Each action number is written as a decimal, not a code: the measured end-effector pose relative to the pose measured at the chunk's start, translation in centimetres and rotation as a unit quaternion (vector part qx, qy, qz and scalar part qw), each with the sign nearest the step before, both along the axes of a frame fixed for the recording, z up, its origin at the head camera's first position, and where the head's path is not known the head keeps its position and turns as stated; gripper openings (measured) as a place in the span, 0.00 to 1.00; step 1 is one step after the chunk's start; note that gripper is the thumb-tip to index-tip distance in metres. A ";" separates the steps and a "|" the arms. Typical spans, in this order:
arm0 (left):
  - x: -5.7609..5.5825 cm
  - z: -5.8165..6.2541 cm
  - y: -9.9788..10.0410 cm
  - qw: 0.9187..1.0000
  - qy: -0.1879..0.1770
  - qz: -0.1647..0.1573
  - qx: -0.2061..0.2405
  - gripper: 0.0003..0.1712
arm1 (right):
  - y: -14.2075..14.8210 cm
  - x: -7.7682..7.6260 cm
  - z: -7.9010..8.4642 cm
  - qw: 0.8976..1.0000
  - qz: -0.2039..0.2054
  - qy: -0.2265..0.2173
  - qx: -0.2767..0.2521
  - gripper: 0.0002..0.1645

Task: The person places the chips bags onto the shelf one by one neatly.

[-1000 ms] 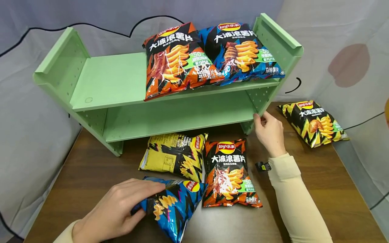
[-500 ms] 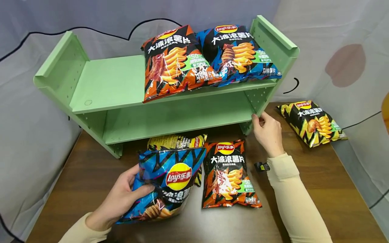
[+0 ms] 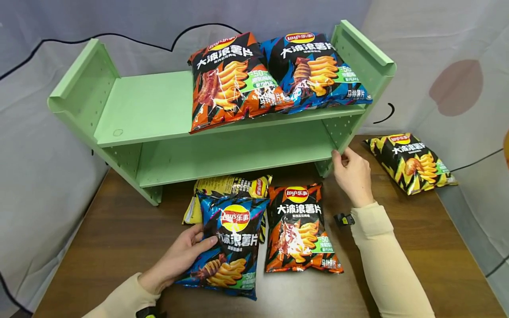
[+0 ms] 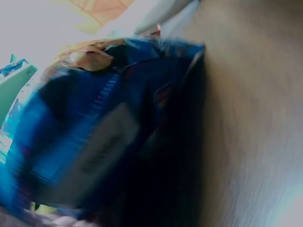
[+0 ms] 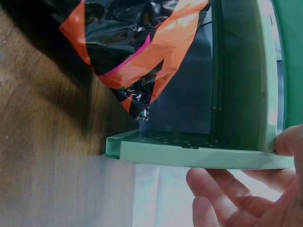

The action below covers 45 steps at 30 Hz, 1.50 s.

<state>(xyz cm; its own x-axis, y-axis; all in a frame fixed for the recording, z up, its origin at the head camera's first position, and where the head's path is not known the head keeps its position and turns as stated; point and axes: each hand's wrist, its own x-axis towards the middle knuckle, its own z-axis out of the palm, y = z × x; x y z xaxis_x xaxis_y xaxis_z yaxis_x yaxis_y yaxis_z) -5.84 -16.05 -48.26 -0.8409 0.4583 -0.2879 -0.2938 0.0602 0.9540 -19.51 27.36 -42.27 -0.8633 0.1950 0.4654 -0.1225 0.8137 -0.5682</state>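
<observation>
My left hand grips a blue chip bag by its left side, thumb across the front. The bag's printed front faces up, and it partly covers a yellow chip bag behind it. In the left wrist view the blue bag is blurred. My right hand holds the right side panel of a green shelf near its lower board. The right wrist view has the thumb and fingers on either side of the panel's edge. An orange-and-black chip bag lies face up between the hands.
An orange chip bag and another blue chip bag lean side by side on the top board. A yellow-and-black chip bag lies at the right on the wooden table. A black cable runs behind the shelf.
The left hand has turned the blue bag from its back to its front and brought it lower, beside the orange-and-black bag. The right hand has stayed on the shelf's side panel.
</observation>
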 end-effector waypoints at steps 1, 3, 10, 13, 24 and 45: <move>0.0 0.2 0.0 1.000 0.012 0.002 -0.028 0.38 | 0.0 0.0 0.0 1.000 -0.001 0.000 0.000 0.20; 0.0 0.6 -0.1 0.995 0.038 0.007 -0.092 0.36 | 0.0 0.0 0.1 1.000 0.001 0.002 0.000 0.20; 1.3 1.9 0.1 0.935 0.134 0.040 -0.326 0.39 | 0.0 0.1 0.2 1.000 0.002 0.001 -0.003 0.21; 2.4 1.9 0.3 0.902 0.175 0.040 -0.394 0.57 | 0.0 0.1 0.1 1.000 0.003 0.000 -0.003 0.21; 5.0 1.3 1.7 0.856 0.198 0.035 -0.476 0.84 | 0.1 0.2 0.2 1.000 0.002 0.013 -0.001 0.20; 5.0 1.1 1.1 0.941 0.178 0.086 -0.273 0.47 | 0.0 0.2 0.0 1.000 0.010 0.015 0.001 0.19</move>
